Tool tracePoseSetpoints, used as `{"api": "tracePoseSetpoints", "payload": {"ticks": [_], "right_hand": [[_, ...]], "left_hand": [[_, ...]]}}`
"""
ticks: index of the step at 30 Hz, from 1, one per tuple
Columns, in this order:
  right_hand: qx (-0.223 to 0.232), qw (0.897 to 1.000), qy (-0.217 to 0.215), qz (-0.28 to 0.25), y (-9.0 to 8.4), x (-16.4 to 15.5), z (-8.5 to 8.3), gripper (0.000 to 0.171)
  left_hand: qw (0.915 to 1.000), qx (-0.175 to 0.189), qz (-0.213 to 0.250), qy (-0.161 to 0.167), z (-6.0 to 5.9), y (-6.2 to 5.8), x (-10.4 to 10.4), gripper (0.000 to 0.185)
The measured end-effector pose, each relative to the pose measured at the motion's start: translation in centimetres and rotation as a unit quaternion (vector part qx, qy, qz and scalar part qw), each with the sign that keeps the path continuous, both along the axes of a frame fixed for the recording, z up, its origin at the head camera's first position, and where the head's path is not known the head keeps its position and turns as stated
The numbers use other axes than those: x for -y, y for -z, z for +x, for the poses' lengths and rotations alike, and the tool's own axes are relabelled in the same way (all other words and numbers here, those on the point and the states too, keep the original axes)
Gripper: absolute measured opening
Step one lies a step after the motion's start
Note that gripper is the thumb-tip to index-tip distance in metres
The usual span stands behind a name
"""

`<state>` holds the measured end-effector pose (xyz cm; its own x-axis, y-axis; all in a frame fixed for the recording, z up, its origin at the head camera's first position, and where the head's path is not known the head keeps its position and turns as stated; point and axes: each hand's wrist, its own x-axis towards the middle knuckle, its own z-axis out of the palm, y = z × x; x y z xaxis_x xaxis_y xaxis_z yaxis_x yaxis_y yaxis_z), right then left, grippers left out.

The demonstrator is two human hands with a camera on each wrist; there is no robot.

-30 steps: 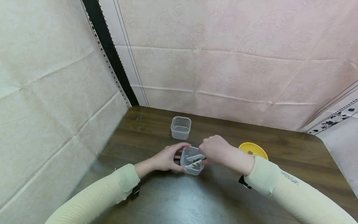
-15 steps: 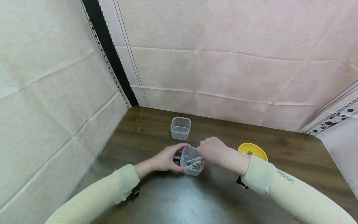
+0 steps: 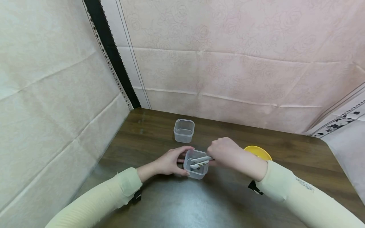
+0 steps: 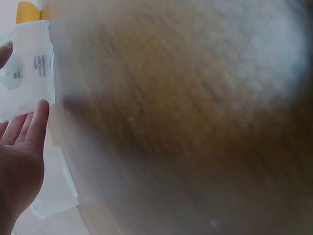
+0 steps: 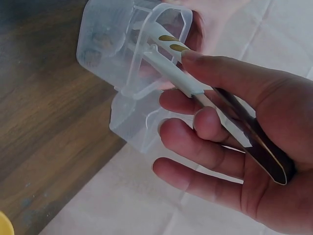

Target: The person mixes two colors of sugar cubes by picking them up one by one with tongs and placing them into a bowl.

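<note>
Clear plastic square container near table centre, on dark wood-grain tabletop. Left hand cupped round container's left side, thumb at far rim, fingers w/ curl against near wall; in left wrist view fingertips resting on its clear wall. Right hand just right of container, pinching metal tongs w/ white plastic tips between thumb & curled fingers; tips poking over rim into container. In right wrist view, thumb pressing on top arm of tongs, other fingers loosely bent beneath, tips inside container. Second clear plastic container farther back, well apart. Yellow round plate just behind right wrist, partly hidden.
</note>
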<state>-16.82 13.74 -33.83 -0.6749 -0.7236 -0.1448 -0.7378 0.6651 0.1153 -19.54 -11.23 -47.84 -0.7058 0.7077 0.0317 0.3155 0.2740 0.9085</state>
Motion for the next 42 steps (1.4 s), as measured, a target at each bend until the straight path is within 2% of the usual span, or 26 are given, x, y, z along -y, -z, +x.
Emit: {"api": "tracePoseSetpoints", "payload": {"ticks": [16,32,42], "right_hand": [[-0.033,0.998,-0.013,-0.058,-2.3,-3.7,1.2,0.045],[-0.027,0.995,-0.011,-0.098,-3.4,-6.1,2.4,0.044],[-0.042,0.995,0.009,-0.092,-4.3,-7.5,3.0,0.041]], "left_hand": [[0.9999,-0.013,-0.01,-0.003,0.2,-0.2,0.4,0.092],[0.9999,-0.01,-0.001,0.001,0.2,-0.1,0.3,0.089],[0.9999,-0.01,0.0,0.004,0.1,-0.3,-0.1,0.09]]}}
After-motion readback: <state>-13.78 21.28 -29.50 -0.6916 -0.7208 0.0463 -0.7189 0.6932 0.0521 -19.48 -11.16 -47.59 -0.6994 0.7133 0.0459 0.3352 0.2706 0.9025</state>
